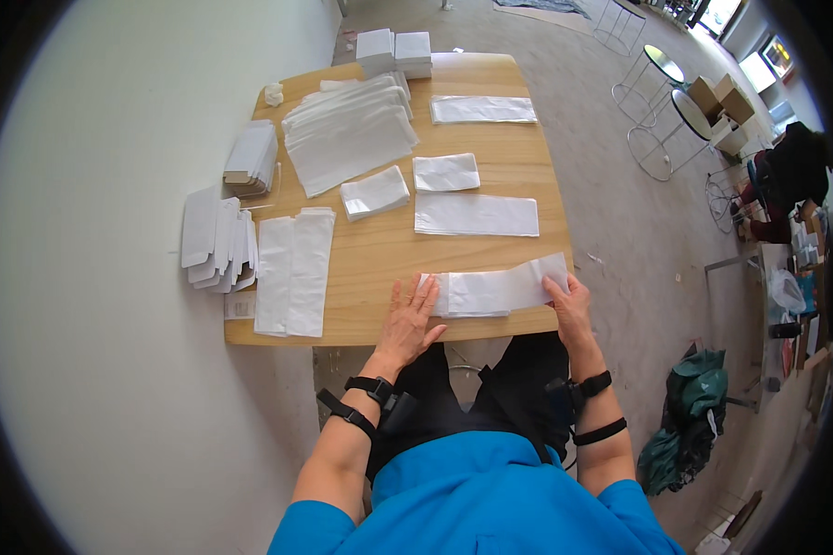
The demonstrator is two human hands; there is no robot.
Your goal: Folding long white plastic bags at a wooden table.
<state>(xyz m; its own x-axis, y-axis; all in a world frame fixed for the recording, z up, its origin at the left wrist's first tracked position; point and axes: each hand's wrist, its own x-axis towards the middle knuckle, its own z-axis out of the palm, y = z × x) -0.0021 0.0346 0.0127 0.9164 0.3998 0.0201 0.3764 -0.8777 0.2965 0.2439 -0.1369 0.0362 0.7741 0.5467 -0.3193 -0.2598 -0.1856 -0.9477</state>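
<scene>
Blue cloth shirt (481, 495); left hand (409, 331) spread flat, right hand (574, 305) pinching a thin white strip (500, 287) (gently bent).

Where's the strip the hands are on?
In the head view, the strip is at the near edge of the table, right of centre, left end under the left hand, right end pinched by the right hand.

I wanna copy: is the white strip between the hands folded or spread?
Spread lengthwise: the white strip reaches from left hand to right hand. Hidden folds: cannot tell.
</scene>
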